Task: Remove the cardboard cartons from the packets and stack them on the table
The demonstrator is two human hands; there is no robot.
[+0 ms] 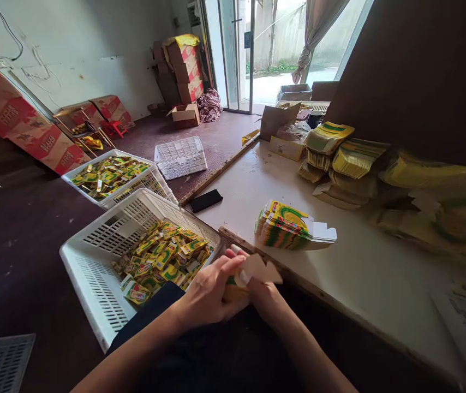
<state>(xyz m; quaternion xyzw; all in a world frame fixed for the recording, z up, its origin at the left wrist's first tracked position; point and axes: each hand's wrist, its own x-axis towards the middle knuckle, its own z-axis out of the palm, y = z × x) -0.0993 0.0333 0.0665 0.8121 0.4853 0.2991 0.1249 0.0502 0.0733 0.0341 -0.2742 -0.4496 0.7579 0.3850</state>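
Low over the table's front edge, both hands are closed around one small carton (261,268). Its bare cardboard flaps stand up, and a little yellow shows between the fingers. My left hand (210,286) wraps it from the left, fingers curled over its top. My right hand (268,297) grips it from the right, the thumb near the flaps. White coverings show on some fingertips. Just beyond, on the table, stands a stack of flat yellow and green cartons (284,225) with white flaps. By my left forearm, a white plastic crate (83,273) holds many small yellow packets (165,254).
A black phone (206,201) lies at the table (245,188) edge. Bundled flat cartons (356,158) are piled along the table's right side. Behind the near crate stands another packet-filled crate (112,174), with a white basket (181,158) beyond. Red boxes (32,128) line the wall.
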